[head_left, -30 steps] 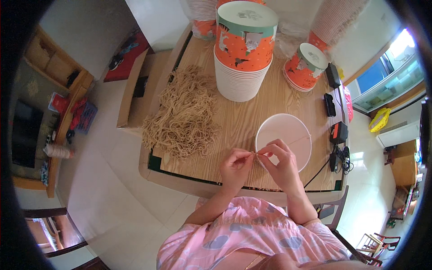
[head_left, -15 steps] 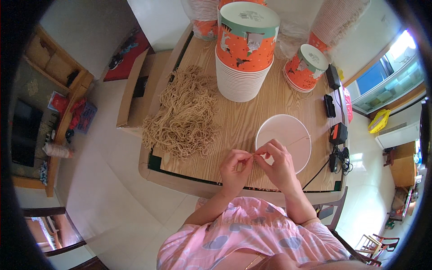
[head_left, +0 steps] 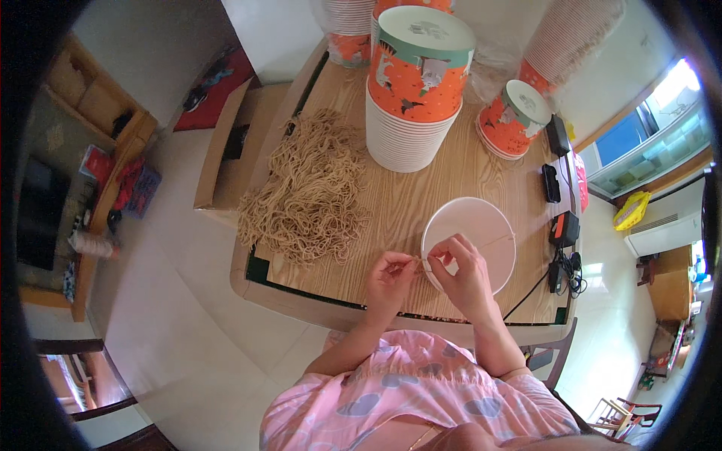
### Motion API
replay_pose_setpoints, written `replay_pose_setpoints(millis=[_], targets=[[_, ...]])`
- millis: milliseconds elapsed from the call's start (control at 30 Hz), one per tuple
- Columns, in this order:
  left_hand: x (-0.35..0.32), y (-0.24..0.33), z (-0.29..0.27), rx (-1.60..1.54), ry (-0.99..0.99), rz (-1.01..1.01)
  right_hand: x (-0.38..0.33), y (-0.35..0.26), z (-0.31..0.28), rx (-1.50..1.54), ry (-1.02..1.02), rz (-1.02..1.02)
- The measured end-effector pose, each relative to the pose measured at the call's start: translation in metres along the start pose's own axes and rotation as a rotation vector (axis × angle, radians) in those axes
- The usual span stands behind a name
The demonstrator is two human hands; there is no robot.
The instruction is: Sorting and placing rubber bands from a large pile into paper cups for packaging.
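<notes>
My left hand (head_left: 388, 284) and my right hand (head_left: 462, 276) meet fingertip to fingertip at the near-left rim of a white paper bucket (head_left: 465, 213). Each hand is closed in a pinch on a thin beige string, its short stretch barely visible between the fingers. Across the bucket's mouth runs a string (head_left: 496, 239), reaching the rim on the right side. My right hand covers part of the bucket's near-left edge. To the left of my hands, a loose tangled heap of beige string (head_left: 312, 192) lies on the wooden table (head_left: 398, 203).
Behind the bucket stands a tall upside-down stack of orange-patterned paper buckets (head_left: 417, 90). A shorter stack (head_left: 514, 120) is at the right, with more wrapped stacks behind. Black adapters and cables (head_left: 562, 229) line the right edge. An open cardboard box (head_left: 233, 150) adjoins the table's left side.
My fingertips have drawn slightly apart, with a bit of string now visible between them. The whole view has shifted slightly.
</notes>
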State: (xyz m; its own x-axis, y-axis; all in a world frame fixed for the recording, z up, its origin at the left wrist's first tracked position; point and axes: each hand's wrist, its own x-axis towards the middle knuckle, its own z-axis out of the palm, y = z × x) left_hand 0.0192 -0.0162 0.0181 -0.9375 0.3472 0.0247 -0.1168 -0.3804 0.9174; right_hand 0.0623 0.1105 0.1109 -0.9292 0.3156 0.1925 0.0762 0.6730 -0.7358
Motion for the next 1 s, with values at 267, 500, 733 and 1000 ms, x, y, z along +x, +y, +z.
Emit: replay_pose_setpoints(millis=[267,500,733,1000], targets=[[0.001,-0.001,-0.010,-0.144,-0.008,-0.167,-0.001,0.000,-0.002,0.046,0.032,-0.026],[0.000,-0.010,-0.013,-0.165,-0.059,-0.223,0.041,-0.010,-0.022,-0.311,-0.287,-0.511],[0.003,-0.011,-0.009,-0.174,-0.072,-0.194,0.052,0.007,-0.034,-0.714,-0.562,-0.605],[0.014,-0.003,0.000,-0.304,-0.154,-0.412,0.042,0.012,-0.049,-0.684,-0.536,-0.483]])
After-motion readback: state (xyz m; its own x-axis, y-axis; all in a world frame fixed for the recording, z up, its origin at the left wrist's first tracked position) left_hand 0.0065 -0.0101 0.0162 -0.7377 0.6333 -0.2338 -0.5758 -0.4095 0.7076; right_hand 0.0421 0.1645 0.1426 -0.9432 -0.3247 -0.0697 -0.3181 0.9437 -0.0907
